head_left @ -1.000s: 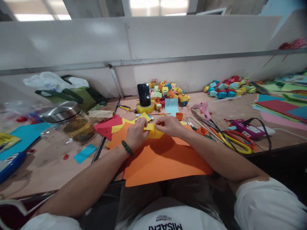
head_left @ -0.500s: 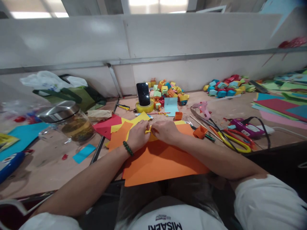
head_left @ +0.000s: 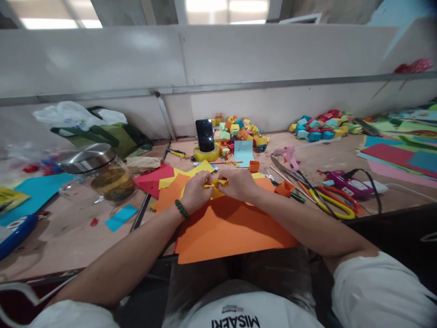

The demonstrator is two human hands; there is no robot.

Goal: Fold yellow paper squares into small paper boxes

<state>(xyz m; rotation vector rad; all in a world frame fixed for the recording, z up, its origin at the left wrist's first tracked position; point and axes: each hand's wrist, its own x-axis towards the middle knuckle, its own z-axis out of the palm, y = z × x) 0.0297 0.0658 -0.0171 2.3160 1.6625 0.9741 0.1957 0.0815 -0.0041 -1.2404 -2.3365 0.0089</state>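
A glass jar (head_left: 108,180) with a steel lid stands at the left of the tabletop (head_left: 68,237), holding a brownish liquid; a small orange paper box (head_left: 254,166) sits open just beyond the hands, its inside not visible. At the middle, the left hand (head_left: 195,192) and right hand (head_left: 239,183) both pinch a small folded yellow paper (head_left: 216,187), each grip clamped on one end, so the piece lies with its long axis running left to right. It is held just above a large orange sheet (head_left: 232,228) at the near edge. A phone (head_left: 205,135) stands upright in a tape roll farther back.
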